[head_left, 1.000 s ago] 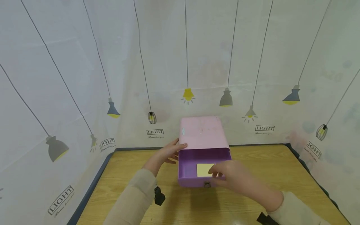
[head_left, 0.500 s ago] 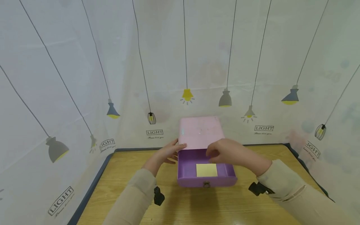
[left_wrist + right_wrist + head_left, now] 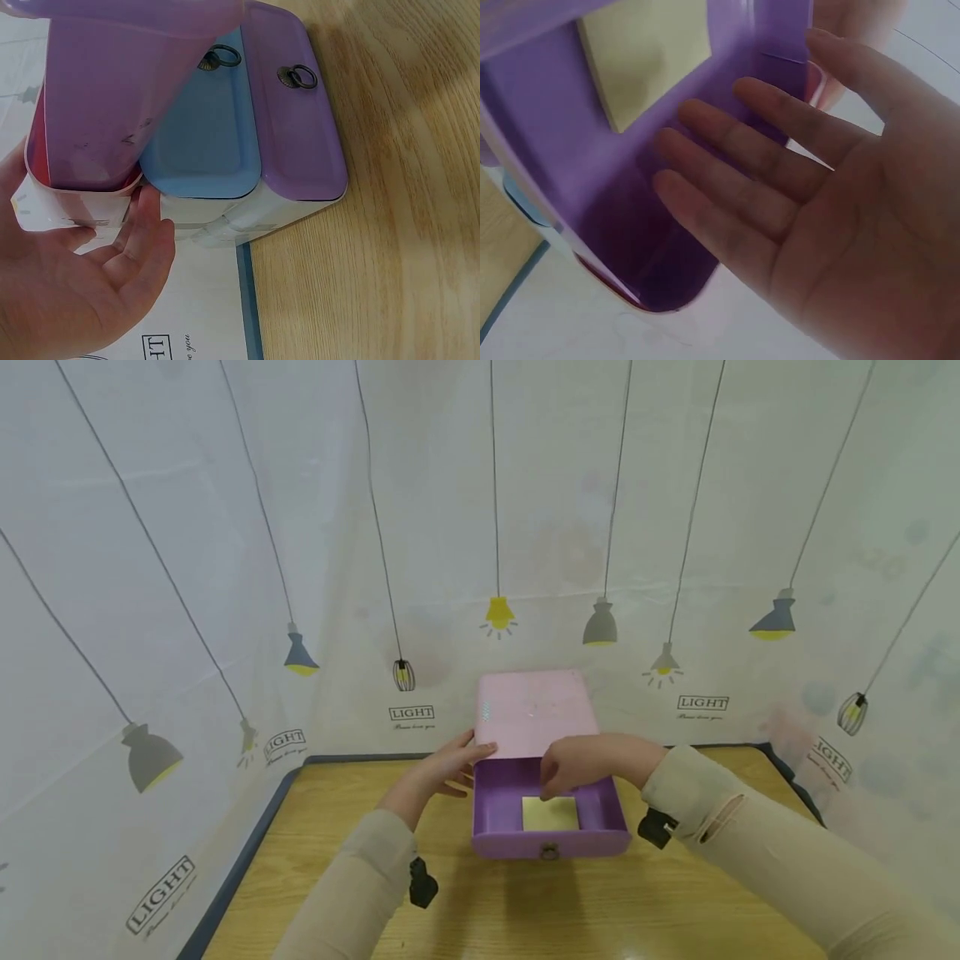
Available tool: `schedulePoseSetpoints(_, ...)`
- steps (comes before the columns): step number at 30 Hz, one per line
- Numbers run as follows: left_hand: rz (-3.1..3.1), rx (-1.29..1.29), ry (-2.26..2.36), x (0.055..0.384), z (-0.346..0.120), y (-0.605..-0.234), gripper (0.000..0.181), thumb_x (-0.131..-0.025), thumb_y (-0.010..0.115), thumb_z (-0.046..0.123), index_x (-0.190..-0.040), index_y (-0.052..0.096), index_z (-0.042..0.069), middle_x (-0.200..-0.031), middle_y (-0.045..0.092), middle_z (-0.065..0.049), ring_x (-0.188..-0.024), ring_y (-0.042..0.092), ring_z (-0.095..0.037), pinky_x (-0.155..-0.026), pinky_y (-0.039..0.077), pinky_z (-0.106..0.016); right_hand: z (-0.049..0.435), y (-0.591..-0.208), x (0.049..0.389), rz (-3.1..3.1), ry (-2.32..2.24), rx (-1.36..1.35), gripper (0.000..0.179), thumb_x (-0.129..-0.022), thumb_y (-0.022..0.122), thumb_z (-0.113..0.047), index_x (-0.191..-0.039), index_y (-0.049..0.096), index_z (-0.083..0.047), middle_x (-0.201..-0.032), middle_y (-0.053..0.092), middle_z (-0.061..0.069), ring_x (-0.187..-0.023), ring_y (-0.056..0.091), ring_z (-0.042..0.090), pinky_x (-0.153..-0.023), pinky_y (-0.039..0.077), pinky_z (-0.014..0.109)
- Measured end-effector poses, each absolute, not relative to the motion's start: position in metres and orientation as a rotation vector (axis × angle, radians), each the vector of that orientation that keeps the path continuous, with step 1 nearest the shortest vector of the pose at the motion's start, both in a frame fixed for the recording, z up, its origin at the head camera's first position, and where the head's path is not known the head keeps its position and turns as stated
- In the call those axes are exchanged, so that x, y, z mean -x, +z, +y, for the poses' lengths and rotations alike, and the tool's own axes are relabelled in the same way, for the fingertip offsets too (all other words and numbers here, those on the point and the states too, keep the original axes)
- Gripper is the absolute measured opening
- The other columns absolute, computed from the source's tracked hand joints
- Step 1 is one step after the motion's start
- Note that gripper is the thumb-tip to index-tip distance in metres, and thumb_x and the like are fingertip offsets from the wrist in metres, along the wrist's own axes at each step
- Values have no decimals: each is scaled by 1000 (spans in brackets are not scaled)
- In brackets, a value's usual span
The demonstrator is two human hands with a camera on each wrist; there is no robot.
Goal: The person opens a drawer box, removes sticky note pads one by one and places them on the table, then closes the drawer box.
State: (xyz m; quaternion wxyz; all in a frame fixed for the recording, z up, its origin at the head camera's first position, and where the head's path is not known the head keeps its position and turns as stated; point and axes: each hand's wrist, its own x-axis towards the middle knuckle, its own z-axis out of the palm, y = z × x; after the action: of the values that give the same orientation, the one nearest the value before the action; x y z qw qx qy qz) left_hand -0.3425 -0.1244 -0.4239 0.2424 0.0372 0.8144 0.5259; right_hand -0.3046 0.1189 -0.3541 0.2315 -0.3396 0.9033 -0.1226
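A small drawer cabinet with a pale pink top [image 3: 536,710] stands at the back of the table. Its top purple drawer [image 3: 510,845] is pulled out, and a pale yellow sticky-note pad [image 3: 551,815] lies in it. My left hand [image 3: 442,768] rests on the cabinet's left front corner, thumb on top and fingers along the side. Over the open drawer is my right hand [image 3: 581,758], pointing down behind the pad. In the right wrist view its fingers [image 3: 735,195] are loosely extended with nothing in them, apart from the pad.
Below the open drawer, a blue drawer [image 3: 206,135] and another purple drawer [image 3: 300,142] are closed, each with a ring pull. The wooden table [image 3: 660,902] meets a pale backdrop [image 3: 555,527] printed with hanging lamps behind the cabinet.
My right hand has moved from the drawer's front right, by the pad, to farther back and left over the drawer. The pad stays inside. My left hand has not moved.
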Motion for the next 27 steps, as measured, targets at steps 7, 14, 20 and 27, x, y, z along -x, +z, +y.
schedulePoseSetpoints(7,2231,-96,1437,343,-124,-425,89,-90,59,58,-158,16,20,-117,62,-17,-101,63,-31,-84,52,-51,110,-366,312,2412,-283,730,35,-93,63,-33,-77,66,-3,-62,58,3,-52,49,13,-47,41,25)
schedulePoseSetpoints(14,2227,-85,1443,344,-124,-424,89,-89,59,59,-158,17,21,-117,62,-18,-101,63,-31,-83,52,-50,106,-370,319,2407,-243,730,31,-92,62,-36,-85,70,-8,-79,70,5,-71,66,19,-64,53,35)
schedulePoseSetpoints(20,2224,-78,1444,344,-125,-424,89,-89,60,59,-157,18,22,-116,62,-18,-101,63,-31,-83,52,-49,106,-370,319,2392,-258,772,30,-93,62,-34,-86,70,-6,-81,69,6,-71,63,17,-66,48,29)
schedulePoseSetpoints(27,2232,-90,1441,343,-123,-424,91,-89,60,58,-158,14,19,-117,61,-19,-102,63,-33,-83,52,-50,107,-374,319,2390,-224,837,31,-93,63,-30,-74,65,-6,-63,56,-1,-56,46,10,-58,40,25)
